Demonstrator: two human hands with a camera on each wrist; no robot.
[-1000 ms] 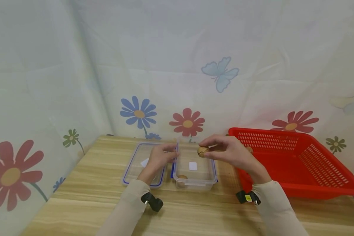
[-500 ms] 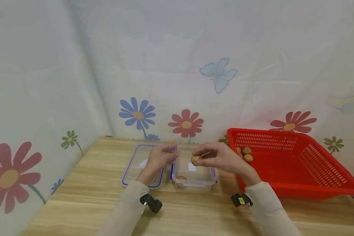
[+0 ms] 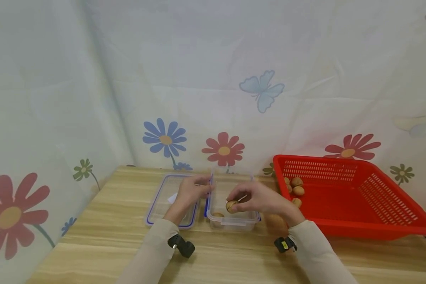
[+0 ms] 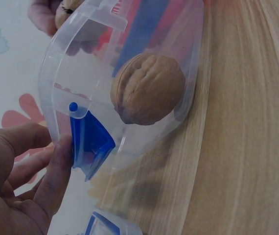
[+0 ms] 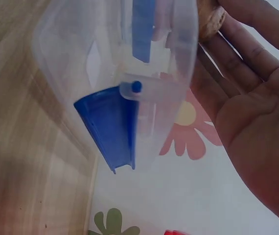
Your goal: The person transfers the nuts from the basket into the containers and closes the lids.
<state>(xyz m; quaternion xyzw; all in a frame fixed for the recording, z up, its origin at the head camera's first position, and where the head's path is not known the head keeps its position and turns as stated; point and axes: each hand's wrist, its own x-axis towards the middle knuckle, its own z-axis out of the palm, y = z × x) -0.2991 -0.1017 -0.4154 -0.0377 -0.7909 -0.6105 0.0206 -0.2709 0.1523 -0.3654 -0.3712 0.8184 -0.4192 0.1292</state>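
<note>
My right hand (image 3: pixel 257 199) pinches a walnut (image 3: pixel 231 206) between thumb and fingers, over the opening of a clear plastic food container (image 3: pixel 239 222). Inside that container, at its near left corner, lies another walnut (image 4: pixel 149 89). My left hand (image 3: pixel 191 191) grips the container's left rim with thumb and fingers, beside a blue side latch (image 4: pixel 90 144) that hangs down. In the right wrist view the held walnut (image 5: pixel 209 20) shows only in part at the top, behind the container's rim.
Left of the container the clear lid (image 3: pixel 155 203) with a blue seal lies flat on the wooden table (image 3: pixel 103 236). A red plastic basket (image 3: pixel 340 207) stands at the right, with several walnuts (image 3: pixel 297 191) at its left end. A flowered curtain hangs behind.
My right hand has moved left and down with the walnut, from the container's right side to over its middle. More walnuts in the basket have come into sight. The left hand stays put.
</note>
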